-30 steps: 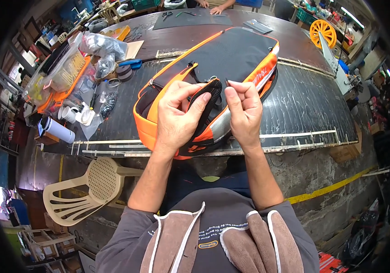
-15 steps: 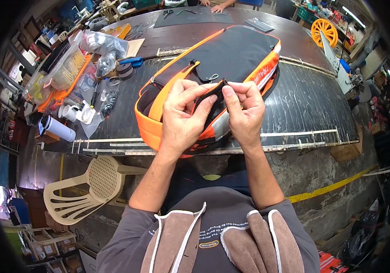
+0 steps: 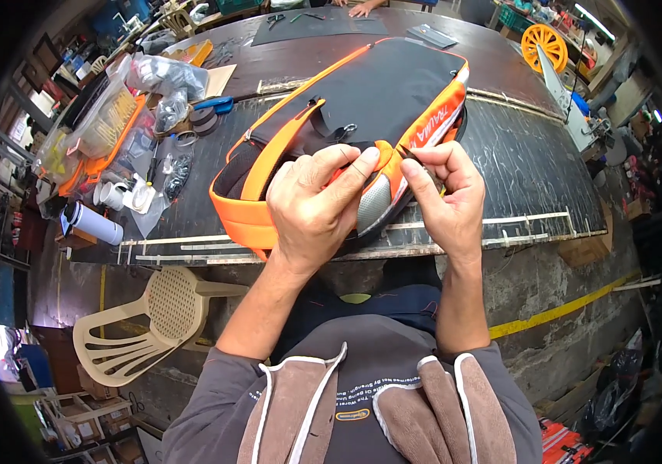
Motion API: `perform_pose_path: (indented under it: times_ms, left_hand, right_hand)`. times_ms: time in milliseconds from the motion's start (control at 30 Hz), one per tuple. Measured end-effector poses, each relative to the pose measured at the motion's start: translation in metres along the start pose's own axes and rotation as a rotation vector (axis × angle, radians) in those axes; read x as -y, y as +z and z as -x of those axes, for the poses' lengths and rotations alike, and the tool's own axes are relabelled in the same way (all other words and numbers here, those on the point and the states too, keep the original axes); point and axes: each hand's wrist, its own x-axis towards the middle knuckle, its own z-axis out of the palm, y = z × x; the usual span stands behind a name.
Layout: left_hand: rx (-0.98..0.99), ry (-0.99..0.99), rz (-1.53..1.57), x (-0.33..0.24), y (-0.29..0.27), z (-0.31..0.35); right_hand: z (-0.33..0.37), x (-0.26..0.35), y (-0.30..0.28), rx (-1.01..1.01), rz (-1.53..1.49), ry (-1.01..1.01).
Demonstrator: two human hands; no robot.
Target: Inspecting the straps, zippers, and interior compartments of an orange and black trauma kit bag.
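Observation:
A black and orange backpack (image 3: 377,85) lies on the table in front of me. My left hand (image 3: 319,205) is closed over its near part, pinching an orange padded strap (image 3: 384,158) whose folded end shows beyond the thumb. Just right of that end, my right hand (image 3: 447,193) is closed in a pinch. From its fingertips a small dark pointed thing (image 3: 404,152) sticks out toward the strap; its kind is too small to make out. Another orange strap (image 3: 280,151) arches over the bag left of my hands, and a metal clip (image 3: 348,130) lies above them.
Left on the table are a plastic bin (image 3: 110,120), clear bags (image 3: 165,76), tape rolls (image 3: 204,120) and a white bottle (image 3: 97,224). A beige plastic chair (image 3: 165,313) stands near left. An orange wheel (image 3: 543,48) is far right. Another person's hand (image 3: 365,8) rests at the far edge.
The dark flap that both hands pinched has turned over, and its orange side now shows. My right hand has moved right and apart from the left, a dark pointed thing at its fingertips.

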Motion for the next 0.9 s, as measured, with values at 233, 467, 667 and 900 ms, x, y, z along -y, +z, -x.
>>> perform_pose_path:
  times_ms: [233, 467, 667, 900]
  left_hand:
    - [-0.001, -0.008, 0.013, -0.004, 0.008, 0.003]
    - [-0.001, -0.001, -0.008, -0.007, 0.007, 0.003]
    - [-0.005, -0.070, -0.004, -0.012, 0.010, 0.009]
    - [0.015, 0.056, 0.035, -0.018, 0.028, 0.039]
  right_hand:
    - [0.004, -0.005, -0.003, -0.001, 0.006, -0.007]
    - [0.004, -0.009, -0.004, -0.015, -0.015, -0.026]
    - [0.005, -0.012, -0.010, -0.018, -0.134, -0.003]
    - [-0.006, 0.015, -0.021, 0.266, 0.262, 0.157]
